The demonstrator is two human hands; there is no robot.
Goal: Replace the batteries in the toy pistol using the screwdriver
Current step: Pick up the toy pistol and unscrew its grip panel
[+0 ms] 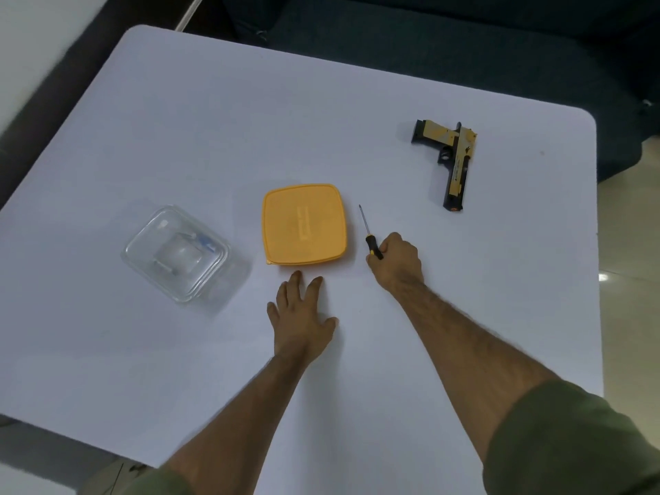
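A black and gold toy pistol [451, 160] lies on its side at the right of the white table [214, 119], muzzle pointing toward me. A thin screwdriver [368, 232] with a black and yellow handle lies just right of an orange lid. My right hand [396, 260] curls its fingers round the screwdriver's handle, with the shaft pointing away from me. My left hand [303, 316] lies flat on the table with fingers spread, just below the orange lid, holding nothing.
An orange square lid [304, 224] sits at the table's middle. A clear plastic container [178, 251] holding small items, one of them blue, stands to the left. A dark sofa [464, 48] runs behind the table. Tiled floor [632, 280] shows beyond the right edge.
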